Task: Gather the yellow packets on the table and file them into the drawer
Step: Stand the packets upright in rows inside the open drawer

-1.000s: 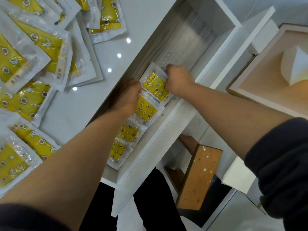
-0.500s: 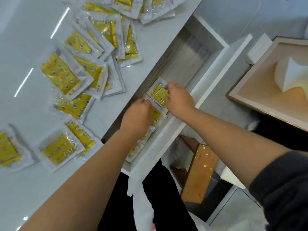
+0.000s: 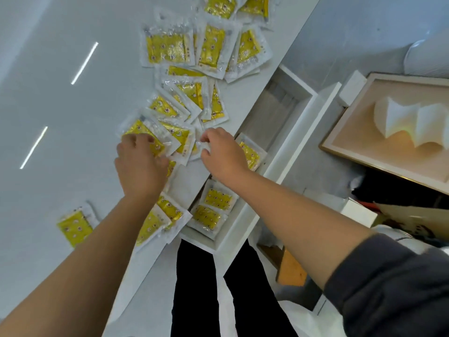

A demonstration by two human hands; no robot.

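The table (image 3: 60, 105) is white and shiny, and two long ceiling lights shine back off it. Its edge runs slanted across the view. Just under that edge a white drawer (image 3: 295, 132) is pulled out. Beside the drawer is a grey floor. On the right stands a flat wooden tray (image 3: 359, 139) with a folded white foam shape (image 3: 413, 122) in it. A small wooden stool (image 3: 290, 271) sits on the floor below the drawer.

The yellow packets (image 3: 167, 48) are flat, see-through bags with white edges. Inside each is a yellow sheet with little dark and white spots.

Many packets lie in a messy pile on the table, on top of each other, too mixed up to count well; it looks like more than ten. One packet (image 3: 74, 227) lies alone near the left arm. Three packets show in the drawer: one (image 3: 252, 154) just beside the right hand and two (image 3: 216, 200) lower down, nearer the person. The right arm may hide more.

The left hand (image 3: 139, 166) lies on the pile, its fingers curled down on a yellow packet (image 3: 139, 128). The right hand (image 3: 222, 154) is at the table edge with its fingertips pinched on the clear edge of a packet (image 3: 202, 145). The right arm has a dark sleeve (image 3: 388, 283) pushed up. Two legs in black trousers (image 3: 194, 288) stand below.
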